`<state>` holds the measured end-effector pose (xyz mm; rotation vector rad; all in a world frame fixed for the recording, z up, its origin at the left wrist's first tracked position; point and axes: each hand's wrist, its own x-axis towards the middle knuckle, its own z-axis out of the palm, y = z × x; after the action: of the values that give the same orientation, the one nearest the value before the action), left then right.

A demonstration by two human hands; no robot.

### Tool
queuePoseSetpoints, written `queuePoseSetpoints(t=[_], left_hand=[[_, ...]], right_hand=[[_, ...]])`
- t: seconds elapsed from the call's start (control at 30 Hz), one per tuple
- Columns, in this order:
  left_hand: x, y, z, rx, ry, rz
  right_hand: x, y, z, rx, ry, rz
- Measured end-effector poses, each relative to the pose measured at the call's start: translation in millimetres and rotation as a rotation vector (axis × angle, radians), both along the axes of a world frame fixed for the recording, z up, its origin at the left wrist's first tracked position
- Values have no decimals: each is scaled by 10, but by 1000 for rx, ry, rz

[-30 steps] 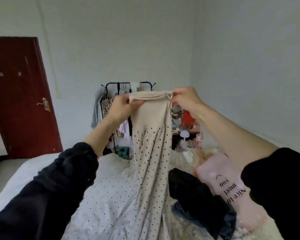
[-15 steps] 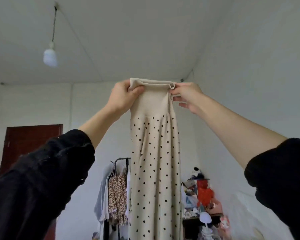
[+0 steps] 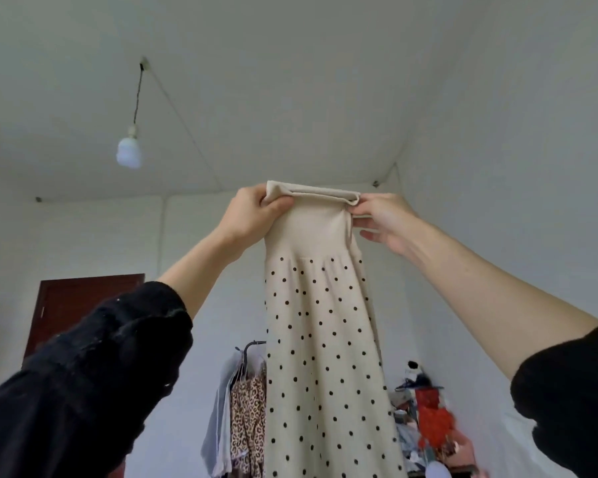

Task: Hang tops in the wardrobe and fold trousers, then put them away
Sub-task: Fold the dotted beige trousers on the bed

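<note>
At the far left, a dark red door (image 3: 83, 305) stands in the white wall, only its upper part showing behind the person's black left sleeve (image 3: 83, 384), which is pushed up to the elbow. Above it, a bare light bulb (image 3: 129, 153) hangs from the ceiling on a thin dark cord. The left hand (image 3: 252, 215) is raised high, its fingers and thumb curled round the left corner of the plain waistband of a cream polka-dot garment (image 3: 321, 339). The waistband is stretched flat between the two hands, and the rest of the cloth, scattered with dark dots, hangs straight down past the bottom edge of the view, so whether it is a skirt or trousers cannot be told. Behind it, low and just left of the cloth, a clothes rail (image 3: 252, 346) carries a grey top (image 3: 218, 436) and a leopard-print garment (image 3: 247, 426) on hangers. The right hand (image 3: 384, 219) pinches the right corner of the waistband between thumb and forefinger, the other fingers held straighter below. Low on the right, a blurred heap of red and mixed items (image 3: 428, 419) sits near the wall, beside the black right sleeve (image 3: 570, 401).
</note>
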<state>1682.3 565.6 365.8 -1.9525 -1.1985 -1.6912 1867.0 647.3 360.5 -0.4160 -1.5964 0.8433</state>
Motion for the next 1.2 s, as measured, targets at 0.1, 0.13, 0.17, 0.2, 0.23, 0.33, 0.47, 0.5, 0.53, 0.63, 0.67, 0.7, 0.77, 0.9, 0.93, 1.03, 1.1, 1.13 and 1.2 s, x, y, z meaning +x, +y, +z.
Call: queuePoseSetpoints(t=[0.1,0.13,0.17,0.2,0.23,0.33,0.47,0.5,0.53,0.63,0.67,0.7,0.77,0.9,0.93,1.03,1.1,1.13,1.2], left_hand=[[-112,-6,-176,-91,-5,-57],[-158,3,-287,-135,-16,-79],[-219,21,-425,-182,-53,-99],[-297,37,-639,-233,-100,-113],[-362,56,-777,-271,-146,-130],[-558,140,-1684,-451,-287,-95],[-639,86,-2675,-663,-384,-69],[-665,24,-2920,-746,-381,-57],[-676,10,-3048,-813,-372,-77],[-758,-59,-3415,-1018,-340,-106],[-777,-84,-3512,-1068,-321,-88],[-809,-101,-3617,-1113,-312,-54],[-870,-120,-3805,-1176,-255,48],[-1001,-118,-4151,-1199,-75,283],[-1012,-121,-4216,-1179,-37,331],[-1064,-138,-4369,-1082,-24,383],[-1110,-160,-4410,-1005,-40,395],[-1195,-177,-4417,-984,-26,410],[-1308,-205,-4394,-962,18,435]], right_hand=[[-83,64,-151,-51,-99,71],[-104,84,-243,-64,-135,82],[-127,107,-354,-81,-173,89],[-166,140,-531,-105,-208,105],[-198,159,-632,-118,-227,120],[-393,210,-1374,-228,-360,144],[-606,235,-2279,-342,-451,103],[-661,208,-2547,-378,-490,99],[-682,215,-2708,-395,-497,99],[-810,191,-3211,-479,-525,147],[-855,167,-3344,-486,-550,151],[-908,154,-3482,-478,-583,159],[-1001,117,-3708,-428,-652,176],[-1186,100,-4023,-379,-704,239],[-1234,103,-4078,-374,-707,264],[-1411,124,-4243,-342,-723,307],[-1489,132,-4298,-332,-714,293],[-1580,129,-4328,-340,-704,292],[-1696,100,-4321,-351,-698,294]])
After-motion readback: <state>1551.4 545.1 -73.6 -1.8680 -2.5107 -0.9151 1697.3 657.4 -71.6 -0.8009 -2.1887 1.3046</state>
